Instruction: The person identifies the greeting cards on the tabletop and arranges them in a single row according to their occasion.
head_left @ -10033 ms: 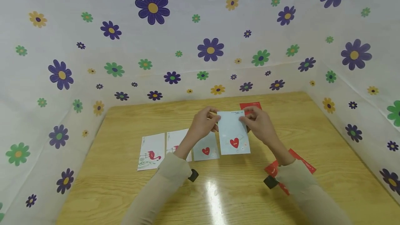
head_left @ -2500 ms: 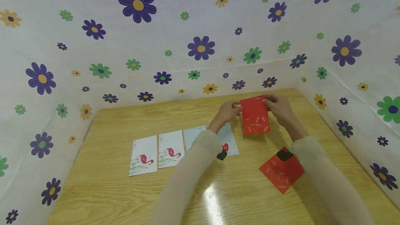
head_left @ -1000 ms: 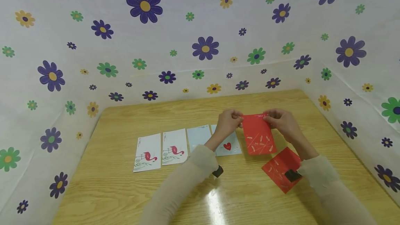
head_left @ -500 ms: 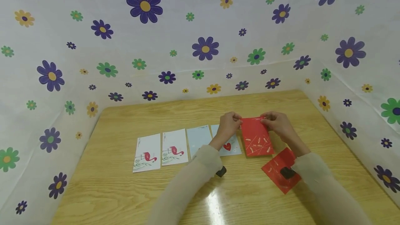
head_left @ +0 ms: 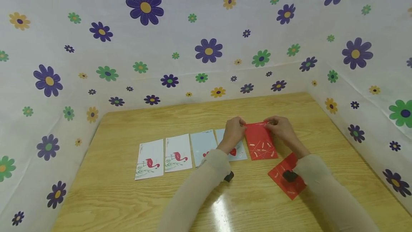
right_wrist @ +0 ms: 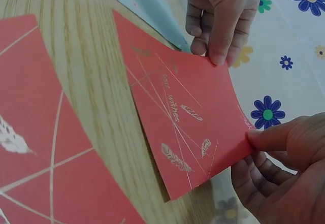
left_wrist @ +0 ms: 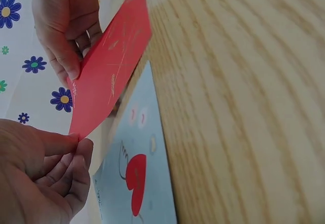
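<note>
A red card (head_left: 261, 139) printed with gold feathers and lines hangs between both hands by its top corners. My left hand (head_left: 234, 132) pinches the top left corner between thumb and fingers, while my right hand (head_left: 281, 129) pinches the top right one. In the right wrist view the card (right_wrist: 172, 117) bows slightly and its lower edge is close over the table. Just left of it lies a light blue card with a red heart (head_left: 239, 152), partly covered by my left hand. Another red card (head_left: 293, 191) lies turned cornerwise under my right wrist.
Two white flamingo cards (head_left: 149, 158) and another light blue card (head_left: 203, 142) continue the row leftward on the wooden table (head_left: 106, 196). My left sleeve (head_left: 199, 185) covers part of that blue card. A flower-printed cloth (head_left: 180, 46) encloses the back and sides.
Ten seconds ago both hands held a light blue heart card, now lying at the row's right end. The red card came from the back and has since moved lower and slightly left beside the row.
</note>
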Action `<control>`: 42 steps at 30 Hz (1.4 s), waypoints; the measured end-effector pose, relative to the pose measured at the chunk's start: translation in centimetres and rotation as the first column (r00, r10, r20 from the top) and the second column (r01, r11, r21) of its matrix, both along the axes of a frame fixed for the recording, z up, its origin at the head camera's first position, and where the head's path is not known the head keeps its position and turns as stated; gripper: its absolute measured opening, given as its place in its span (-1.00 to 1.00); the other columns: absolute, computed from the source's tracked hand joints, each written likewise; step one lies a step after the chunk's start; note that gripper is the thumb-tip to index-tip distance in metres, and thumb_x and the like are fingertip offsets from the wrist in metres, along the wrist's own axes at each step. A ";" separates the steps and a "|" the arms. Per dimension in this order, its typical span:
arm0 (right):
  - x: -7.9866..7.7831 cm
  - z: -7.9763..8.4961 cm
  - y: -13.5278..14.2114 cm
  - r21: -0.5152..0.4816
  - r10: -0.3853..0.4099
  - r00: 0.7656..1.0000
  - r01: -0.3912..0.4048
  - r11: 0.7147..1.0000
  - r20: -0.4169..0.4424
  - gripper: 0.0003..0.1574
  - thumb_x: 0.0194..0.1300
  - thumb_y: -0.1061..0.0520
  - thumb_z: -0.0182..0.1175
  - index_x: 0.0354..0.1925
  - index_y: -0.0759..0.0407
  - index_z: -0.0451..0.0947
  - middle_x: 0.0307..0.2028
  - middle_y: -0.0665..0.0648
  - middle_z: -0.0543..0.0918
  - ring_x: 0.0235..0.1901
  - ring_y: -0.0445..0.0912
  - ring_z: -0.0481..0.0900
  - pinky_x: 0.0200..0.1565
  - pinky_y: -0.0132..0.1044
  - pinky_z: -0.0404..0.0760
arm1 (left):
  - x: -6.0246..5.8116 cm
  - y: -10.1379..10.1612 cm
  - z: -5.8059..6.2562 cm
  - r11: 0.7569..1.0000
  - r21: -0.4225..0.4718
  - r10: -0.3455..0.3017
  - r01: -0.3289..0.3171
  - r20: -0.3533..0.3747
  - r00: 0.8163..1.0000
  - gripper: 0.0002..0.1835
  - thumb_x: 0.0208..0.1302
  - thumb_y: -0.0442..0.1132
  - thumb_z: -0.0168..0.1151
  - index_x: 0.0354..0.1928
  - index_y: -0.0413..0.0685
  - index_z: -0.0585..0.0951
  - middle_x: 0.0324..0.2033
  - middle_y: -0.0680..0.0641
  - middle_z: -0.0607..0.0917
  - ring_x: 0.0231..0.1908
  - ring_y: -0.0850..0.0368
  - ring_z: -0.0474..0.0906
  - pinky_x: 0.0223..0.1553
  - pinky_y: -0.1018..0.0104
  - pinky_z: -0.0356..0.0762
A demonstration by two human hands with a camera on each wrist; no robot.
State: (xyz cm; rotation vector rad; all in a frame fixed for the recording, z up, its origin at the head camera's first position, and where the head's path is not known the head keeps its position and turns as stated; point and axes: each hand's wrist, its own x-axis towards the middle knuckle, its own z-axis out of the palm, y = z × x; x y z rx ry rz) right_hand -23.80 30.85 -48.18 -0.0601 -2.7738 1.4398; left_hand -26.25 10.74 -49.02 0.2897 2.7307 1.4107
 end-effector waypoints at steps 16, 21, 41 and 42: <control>-0.4 -1.3 -0.2 0.080 0.003 0.999 0.001 0.997 -0.049 -0.72 0.42 0.29 0.26 -0.01 0.50 0.62 -0.25 0.35 0.70 -0.47 -0.11 0.52 -0.51 -0.37 0.52 | -0.2 0.6 -0.6 0.947 -0.318 -0.008 -0.039 -0.147 0.989 -0.92 0.36 -0.27 0.40 -0.15 -0.08 0.73 -0.23 -0.04 0.79 -0.26 0.11 0.71 -0.29 0.28 0.63; -0.6 -1.7 -0.3 0.134 0.018 0.995 -0.004 0.991 -0.097 -0.79 0.37 0.31 0.26 -0.11 0.49 0.64 -0.29 0.31 0.71 -0.42 -0.05 0.55 -0.44 -0.34 0.51 | -0.2 0.6 -0.8 0.905 -0.420 -0.028 -0.064 -0.209 0.977 -0.93 0.33 -0.25 0.44 -0.19 -0.03 0.76 -0.25 0.00 0.80 -0.22 0.09 0.74 -0.29 0.28 0.65; -1.1 -2.0 -0.6 0.245 0.031 0.995 -0.007 0.970 -0.091 -0.74 0.36 0.30 0.33 -0.09 0.52 0.64 -0.26 0.36 0.71 -0.26 0.15 0.63 -0.20 -0.08 0.59 | -0.6 0.7 -0.8 0.796 -0.601 -0.059 -0.068 -0.190 0.980 -0.86 0.38 -0.09 0.40 -0.11 0.14 0.84 -0.18 0.02 0.74 -0.11 0.08 0.59 -0.08 0.24 0.60; -1.1 -2.0 -0.7 0.245 0.030 0.995 -0.007 0.969 -0.091 -0.74 0.36 0.30 0.34 -0.09 0.52 0.64 -0.26 0.35 0.71 -0.26 0.14 0.63 -0.20 -0.07 0.59 | -0.6 0.7 -0.8 0.793 -0.605 -0.060 -0.067 -0.188 0.980 -0.86 0.38 -0.08 0.40 -0.11 0.15 0.84 -0.18 0.02 0.74 -0.11 0.08 0.59 -0.08 0.24 0.60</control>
